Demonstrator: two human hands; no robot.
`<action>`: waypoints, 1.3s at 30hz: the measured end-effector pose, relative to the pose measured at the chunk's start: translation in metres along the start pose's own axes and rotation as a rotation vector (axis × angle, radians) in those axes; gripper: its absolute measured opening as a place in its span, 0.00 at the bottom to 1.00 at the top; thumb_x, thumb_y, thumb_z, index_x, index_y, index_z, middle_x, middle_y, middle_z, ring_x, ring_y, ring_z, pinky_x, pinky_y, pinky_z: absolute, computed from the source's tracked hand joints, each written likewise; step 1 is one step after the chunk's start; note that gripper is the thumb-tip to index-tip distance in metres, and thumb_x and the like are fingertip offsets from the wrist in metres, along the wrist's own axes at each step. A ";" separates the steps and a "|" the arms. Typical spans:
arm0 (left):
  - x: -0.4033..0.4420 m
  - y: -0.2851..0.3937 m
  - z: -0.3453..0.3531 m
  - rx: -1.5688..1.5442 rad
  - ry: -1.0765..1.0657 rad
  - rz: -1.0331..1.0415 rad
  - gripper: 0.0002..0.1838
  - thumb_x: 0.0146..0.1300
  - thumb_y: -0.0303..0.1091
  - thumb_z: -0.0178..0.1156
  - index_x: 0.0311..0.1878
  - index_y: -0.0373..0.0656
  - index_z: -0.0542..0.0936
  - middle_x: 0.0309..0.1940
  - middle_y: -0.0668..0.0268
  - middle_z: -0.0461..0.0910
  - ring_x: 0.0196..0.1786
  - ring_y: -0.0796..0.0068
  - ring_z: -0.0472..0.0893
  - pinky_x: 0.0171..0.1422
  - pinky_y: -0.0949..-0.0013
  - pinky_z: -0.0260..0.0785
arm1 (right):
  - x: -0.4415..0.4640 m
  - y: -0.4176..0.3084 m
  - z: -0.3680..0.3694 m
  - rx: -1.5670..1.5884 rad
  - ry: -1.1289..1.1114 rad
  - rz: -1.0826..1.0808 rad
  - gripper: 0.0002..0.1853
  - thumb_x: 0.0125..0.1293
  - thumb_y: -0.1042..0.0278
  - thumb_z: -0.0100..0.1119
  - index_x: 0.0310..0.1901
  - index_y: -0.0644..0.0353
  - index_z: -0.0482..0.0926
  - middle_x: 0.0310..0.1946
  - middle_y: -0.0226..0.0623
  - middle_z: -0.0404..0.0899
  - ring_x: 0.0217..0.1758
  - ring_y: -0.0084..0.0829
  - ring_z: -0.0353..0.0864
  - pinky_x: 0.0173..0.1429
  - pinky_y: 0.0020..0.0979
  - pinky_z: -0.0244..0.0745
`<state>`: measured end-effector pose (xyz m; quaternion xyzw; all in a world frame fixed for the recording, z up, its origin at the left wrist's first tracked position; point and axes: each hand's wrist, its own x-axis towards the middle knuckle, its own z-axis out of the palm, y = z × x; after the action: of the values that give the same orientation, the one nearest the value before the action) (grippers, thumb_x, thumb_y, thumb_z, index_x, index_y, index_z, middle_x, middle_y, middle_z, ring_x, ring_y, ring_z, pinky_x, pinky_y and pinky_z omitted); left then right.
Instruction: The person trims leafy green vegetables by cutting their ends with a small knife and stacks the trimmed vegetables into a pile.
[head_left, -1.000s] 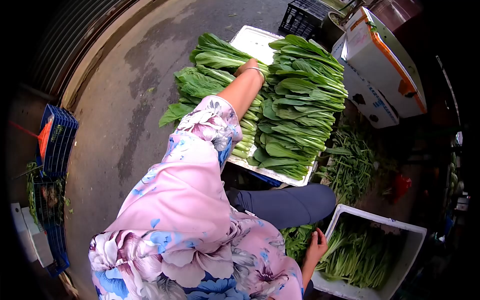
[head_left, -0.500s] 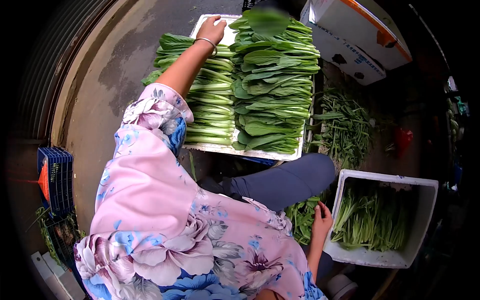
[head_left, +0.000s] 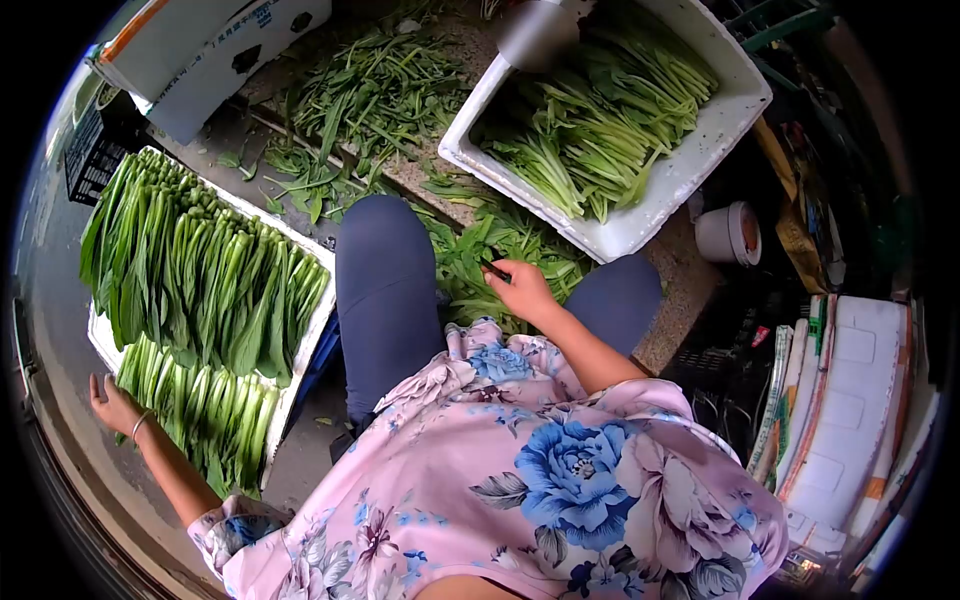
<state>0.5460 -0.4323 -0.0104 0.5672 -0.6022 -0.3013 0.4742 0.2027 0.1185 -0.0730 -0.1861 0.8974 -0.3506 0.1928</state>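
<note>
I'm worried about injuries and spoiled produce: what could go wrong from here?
The bare right hand grips a thin black object, too small to identify; if sharp, it might nick a nearby dark-trousered knee.
The long green leafy stalks seem to overhang the edge of the rectangular white foam tray; the bare left hand beside them might brush some off.

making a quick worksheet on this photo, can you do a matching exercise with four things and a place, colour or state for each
Things
1. left hand
2. bucket
3. right hand
4. blouse

Places, colours or states
A. between the knees, closed on a dark thing
B. pink, with a floral pattern
C. open, at the edge of the tray
D. beside the box of greens

Right pairs
1-C
2-D
3-A
4-B
</note>
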 end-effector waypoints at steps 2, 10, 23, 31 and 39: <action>-0.064 0.106 0.026 -0.226 -0.057 0.217 0.17 0.58 0.31 0.54 0.50 0.35 0.72 0.41 0.59 0.75 0.40 0.74 0.75 0.48 0.74 0.66 | 0.012 0.006 -0.014 -0.037 0.071 0.116 0.13 0.53 0.62 0.58 0.38 0.59 0.79 0.27 0.43 0.78 0.28 0.37 0.77 0.34 0.33 0.69; -0.258 0.330 0.070 -1.191 -1.286 0.668 0.06 0.65 0.30 0.44 0.38 0.39 0.70 0.30 0.61 0.75 0.42 0.61 0.76 0.54 0.60 0.66 | 0.070 0.051 -0.095 -0.178 0.570 0.287 0.12 0.54 0.64 0.54 0.39 0.58 0.79 0.32 0.44 0.79 0.36 0.43 0.78 0.41 0.36 0.71; -0.336 0.384 0.084 -2.055 -1.765 -0.129 0.02 0.55 0.39 0.58 0.31 0.57 0.77 0.40 0.73 0.70 0.55 0.61 0.64 0.51 0.42 0.58 | 0.099 0.086 -0.087 -0.123 0.465 0.450 0.17 0.52 0.61 0.57 0.44 0.58 0.76 0.39 0.42 0.78 0.43 0.40 0.77 0.47 0.35 0.71; -0.336 0.407 0.080 -1.588 -2.093 -0.382 0.07 0.53 0.40 0.61 0.37 0.63 0.78 0.47 0.74 0.69 0.56 0.61 0.63 0.52 0.43 0.57 | 0.094 0.084 -0.091 -0.064 0.493 0.465 0.19 0.50 0.59 0.60 0.44 0.57 0.76 0.41 0.40 0.77 0.44 0.40 0.76 0.47 0.36 0.71; -0.377 0.390 0.088 -1.713 -1.723 0.020 0.14 0.52 0.37 0.64 0.40 0.50 0.71 0.36 0.67 0.70 0.44 0.71 0.72 0.48 0.58 0.69 | 0.099 0.076 -0.123 0.248 0.324 0.402 0.14 0.50 0.60 0.63 0.29 0.64 0.78 0.24 0.40 0.78 0.22 0.29 0.76 0.31 0.30 0.71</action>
<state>0.2756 -0.0144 0.2217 -0.3205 -0.3304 -0.8764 0.1420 0.0444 0.1932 -0.0643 0.0791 0.8857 -0.4374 0.1338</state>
